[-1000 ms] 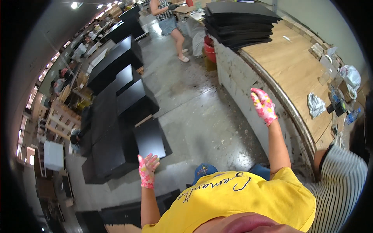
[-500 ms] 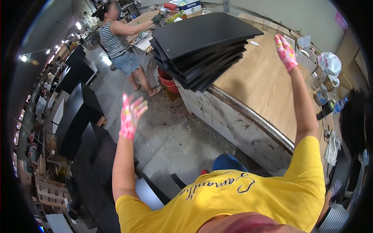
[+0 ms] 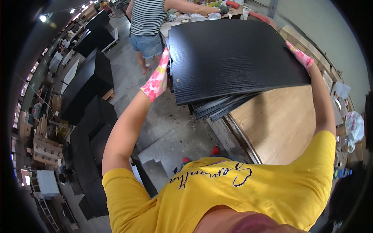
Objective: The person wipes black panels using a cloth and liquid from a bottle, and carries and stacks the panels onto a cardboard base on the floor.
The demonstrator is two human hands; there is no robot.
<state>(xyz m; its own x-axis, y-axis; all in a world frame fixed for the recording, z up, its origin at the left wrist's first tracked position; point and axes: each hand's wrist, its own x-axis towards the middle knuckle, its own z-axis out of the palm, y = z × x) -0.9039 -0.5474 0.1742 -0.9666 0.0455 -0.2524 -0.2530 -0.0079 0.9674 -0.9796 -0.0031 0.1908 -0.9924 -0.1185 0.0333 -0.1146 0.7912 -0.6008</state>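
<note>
A stack of flat black boards lies at the far left end of the wooden tabletop. Its top board has a faint grain and overhangs the fanned edges of the lower boards. In a pink floral glove, my left hand lies flat along the stack's left edge, fingers stretched out. My right hand, gloved alike, rests with straight fingers against the right edge of the top board. Neither hand's fingers curl round a board as far as I can see; their inner sides are partly hidden.
A person in a striped top stands beyond the stack, one arm over a cluttered bench. Large black box-shaped pieces stand on the floor at left. Cartons line the wall, and a plastic bag sits at the right.
Both hands have come in from the sides to the stack's left and right edges. My view has moved closer to the boards. The top board sits turned differently over the lower ones.
</note>
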